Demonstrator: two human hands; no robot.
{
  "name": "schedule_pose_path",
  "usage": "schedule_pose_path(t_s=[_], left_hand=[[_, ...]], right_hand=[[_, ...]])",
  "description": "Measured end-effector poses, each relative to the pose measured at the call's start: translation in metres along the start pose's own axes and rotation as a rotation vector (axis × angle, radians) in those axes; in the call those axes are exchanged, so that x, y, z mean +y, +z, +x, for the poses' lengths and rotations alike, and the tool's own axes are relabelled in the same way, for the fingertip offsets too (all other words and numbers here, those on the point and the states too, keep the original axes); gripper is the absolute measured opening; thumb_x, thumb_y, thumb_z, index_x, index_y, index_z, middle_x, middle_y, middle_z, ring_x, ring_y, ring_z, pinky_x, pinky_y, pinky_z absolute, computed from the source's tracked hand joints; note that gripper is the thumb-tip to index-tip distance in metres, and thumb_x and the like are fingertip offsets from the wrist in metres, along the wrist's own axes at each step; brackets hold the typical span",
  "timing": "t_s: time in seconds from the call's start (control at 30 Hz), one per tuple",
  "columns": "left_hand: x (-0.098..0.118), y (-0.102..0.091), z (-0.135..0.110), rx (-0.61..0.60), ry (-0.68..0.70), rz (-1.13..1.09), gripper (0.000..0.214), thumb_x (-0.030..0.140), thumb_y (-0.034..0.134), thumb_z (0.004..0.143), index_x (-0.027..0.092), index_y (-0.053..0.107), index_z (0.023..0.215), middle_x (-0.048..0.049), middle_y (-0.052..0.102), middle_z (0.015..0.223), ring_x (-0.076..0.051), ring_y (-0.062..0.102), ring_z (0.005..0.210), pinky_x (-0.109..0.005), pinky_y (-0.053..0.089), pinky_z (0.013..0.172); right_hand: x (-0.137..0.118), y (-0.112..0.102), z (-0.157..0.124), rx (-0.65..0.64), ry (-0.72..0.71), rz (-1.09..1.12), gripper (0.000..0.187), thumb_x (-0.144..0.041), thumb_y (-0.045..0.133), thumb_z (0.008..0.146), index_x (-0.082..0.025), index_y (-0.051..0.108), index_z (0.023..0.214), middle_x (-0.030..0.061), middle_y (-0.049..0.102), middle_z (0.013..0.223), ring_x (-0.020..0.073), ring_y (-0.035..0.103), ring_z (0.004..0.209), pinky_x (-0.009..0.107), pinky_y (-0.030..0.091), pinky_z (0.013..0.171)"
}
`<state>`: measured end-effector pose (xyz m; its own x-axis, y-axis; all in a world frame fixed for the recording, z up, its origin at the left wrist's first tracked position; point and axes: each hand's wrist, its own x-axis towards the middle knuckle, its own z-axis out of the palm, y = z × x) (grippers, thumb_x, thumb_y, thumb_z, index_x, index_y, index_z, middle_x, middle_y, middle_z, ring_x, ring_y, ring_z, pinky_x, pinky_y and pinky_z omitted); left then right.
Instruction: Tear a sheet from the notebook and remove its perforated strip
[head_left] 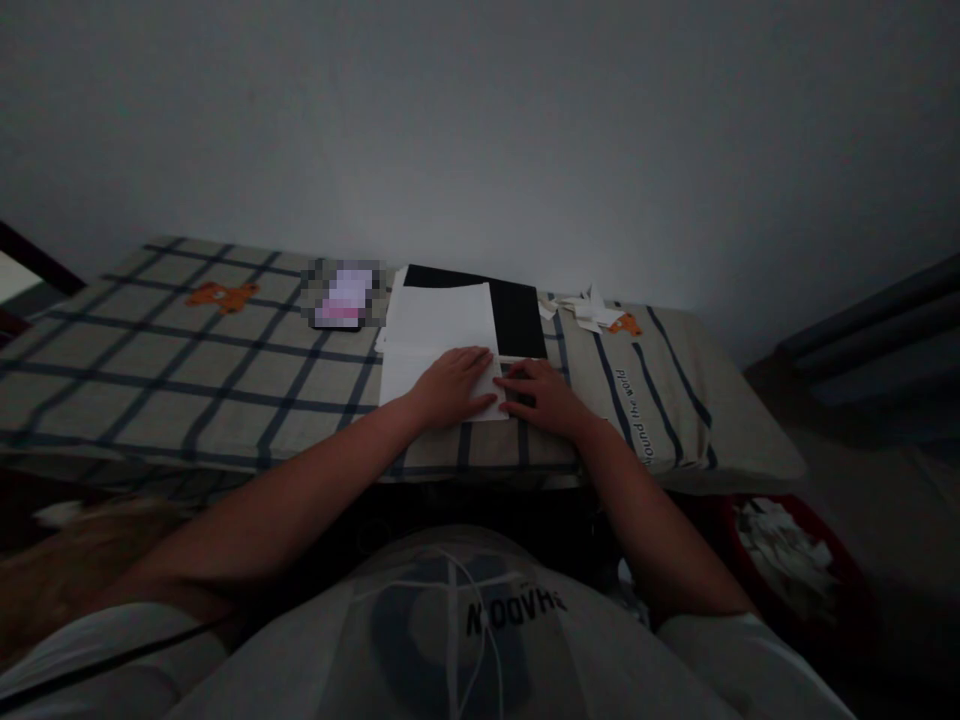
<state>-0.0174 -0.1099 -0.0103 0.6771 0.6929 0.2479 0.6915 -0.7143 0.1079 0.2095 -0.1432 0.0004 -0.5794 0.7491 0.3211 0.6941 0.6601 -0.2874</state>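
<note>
Near the table's (187, 380) front edge, left hand (454, 385) and right hand (544, 395) lie flat, grasping nothing, pressing the paper (442, 318); one crease seems begun, most of the sheet unfolded.

Person's in a white short-sleeve tee (315, 665), looks kind of greyish in the dim light. There's a big dark rounded graphic (412, 635) on the chest. Next to it is a line of dark block lettering (517, 608), upside down from this angle, so I can't read it properly. A thin white cord (451, 620) runs down the front and loops over the print. There's also a thin dark line (112, 662) crossing the left sleeve (75, 640). The right sleeve (720, 640) is plain white. Arms are bare from the sleeves down to the left hand (454, 385) and right hand (544, 395)
</note>
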Motion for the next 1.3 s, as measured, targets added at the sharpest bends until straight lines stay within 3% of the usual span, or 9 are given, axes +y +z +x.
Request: schedule_pose_path(t_s=[0.33,0.6,0.77,0.83,0.97,1.07,1.3], left_hand=[[0.000,0.003,0.000,0.006,0.029,0.032,0.070,0.055,0.043,0.093,0.009,0.038,0.146,-0.0170,0.043,0.149,-0.028,0.038,0.137,-0.038,0.024,0.115],[0.003,-0.001,-0.001,-0.015,0.049,0.079,0.059,0.053,0.038,0.097,0.022,0.042,0.146,-0.0140,0.040,0.151,-0.029,0.039,0.137,-0.042,0.026,0.112],[0.003,-0.002,-0.003,0.044,0.043,0.034,0.060,0.052,0.044,0.095,0.019,0.044,0.145,-0.0143,0.043,0.149,-0.028,0.042,0.135,-0.041,0.030,0.112],[0.004,-0.005,-0.004,0.100,0.042,-0.001,0.054,0.048,0.052,0.091,0.017,0.054,0.135,-0.0135,0.047,0.146,-0.027,0.045,0.132,-0.040,0.032,0.111],[0.007,-0.010,-0.004,0.165,0.101,-0.063,0.022,0.035,0.056,0.088,0.021,0.072,0.094,-0.0066,0.064,0.125,-0.026,0.057,0.115,-0.042,0.042,0.099],[0.007,-0.008,-0.002,0.151,0.113,-0.162,0.017,0.031,0.057,0.087,0.021,0.072,0.090,-0.0042,0.070,0.108,-0.021,0.062,0.100,-0.036,0.048,0.088],[0.007,-0.009,0.001,0.151,0.116,-0.200,0.014,0.028,0.058,0.085,0.019,0.069,0.087,-0.0051,0.069,0.105,-0.021,0.060,0.098,-0.035,0.048,0.089]], right_hand=[[-0.005,0.004,0.001,-0.005,0.098,-0.067,0.038,-0.048,0.066,0.085,-0.029,0.070,0.118,0.0083,0.060,0.118,0.0265,0.051,0.108,0.045,0.040,0.096],[-0.010,0.010,-0.001,0.037,0.112,-0.129,0.037,-0.049,0.057,0.090,-0.030,0.069,0.119,0.0095,0.060,0.116,0.0285,0.049,0.110,0.046,0.040,0.094],[-0.011,0.005,-0.004,0.098,0.063,0.006,0.028,-0.038,0.057,0.092,-0.027,0.071,0.114,0.0089,0.062,0.111,0.0237,0.055,0.106,0.043,0.044,0.093],[-0.011,0.002,-0.006,0.107,0.026,0.080,0.021,-0.032,0.059,0.091,-0.024,0.075,0.103,0.0080,0.064,0.105,0.0211,0.058,0.101,0.040,0.045,0.091],[-0.014,0.000,-0.009,0.105,-0.010,0.107,0.020,-0.028,0.058,0.091,-0.023,0.077,0.087,0.0071,0.068,0.097,0.0200,0.060,0.095,0.039,0.047,0.088],[-0.017,0.000,-0.011,0.089,-0.033,0.072,0.023,-0.028,0.055,0.092,-0.023,0.077,0.087,0.0067,0.069,0.097,0.0202,0.060,0.095,0.039,0.047,0.088],[-0.020,0.000,-0.011,0.081,-0.074,-0.007,0.028,-0.027,0.051,0.094,-0.023,0.078,0.087,0.0071,0.070,0.098,0.0204,0.059,0.094,0.038,0.046,0.087]])
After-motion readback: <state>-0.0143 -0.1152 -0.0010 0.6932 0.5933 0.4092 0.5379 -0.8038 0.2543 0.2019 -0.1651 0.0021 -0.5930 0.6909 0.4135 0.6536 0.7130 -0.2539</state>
